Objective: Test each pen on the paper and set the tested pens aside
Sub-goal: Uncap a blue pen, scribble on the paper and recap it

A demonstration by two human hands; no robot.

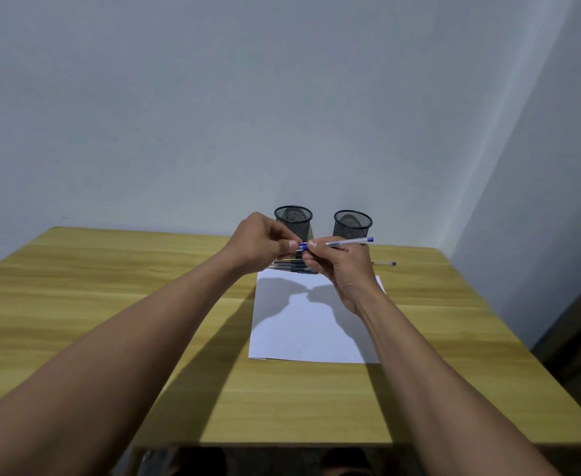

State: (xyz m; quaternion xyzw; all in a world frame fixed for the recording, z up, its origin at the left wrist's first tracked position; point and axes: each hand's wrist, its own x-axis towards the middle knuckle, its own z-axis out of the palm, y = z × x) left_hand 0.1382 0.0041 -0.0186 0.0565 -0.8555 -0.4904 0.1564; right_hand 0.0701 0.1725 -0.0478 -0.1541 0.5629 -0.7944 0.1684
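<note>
Above the far edge of the white paper [302, 324], both my hands hold one clear pen with blue ends [347, 241], lying level. My right hand [340, 266] grips its barrel, and my left hand [265, 242] pinches the blue cap end at the left. Several more pens [292, 266] lie in a bunch on the table just beyond the paper, partly hidden by my hands. One pen with a blue end [385, 263] lies apart to the right.
Two black mesh pen cups [293, 219] [352, 224] stand at the back of the wooden table [110, 286], near the wall. The table's right edge runs close to a side wall.
</note>
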